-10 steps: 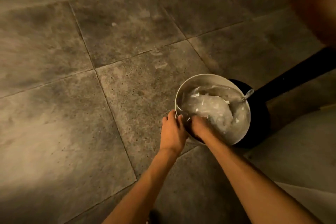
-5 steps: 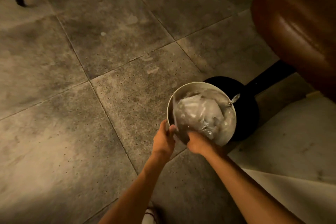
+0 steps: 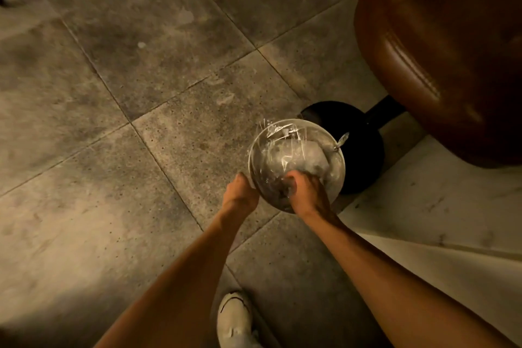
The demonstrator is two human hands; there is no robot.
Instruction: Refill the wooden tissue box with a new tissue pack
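Tissue pack wrapper (image 3: pixel 282 150), clear crinkled plastic with no readable print, sits inside a round metal bin (image 3: pixel 337 178) on the tiled floor (image 3: pixel 113 150). The right hand (image 3: pixel 306 192) reaches into the bin, fingers clenched on the plastic. The left hand (image 3: pixel 240 192) grasps the bin's near rim from outside. The wooden tissue box itself is out of view. A brown leather seat (image 3: pixel 452 51) stands at upper right (its black round base (image 3: pixel 364 144) lies just behind the bin). 1 white shoe (image 3: pixel 234 319) shows below.
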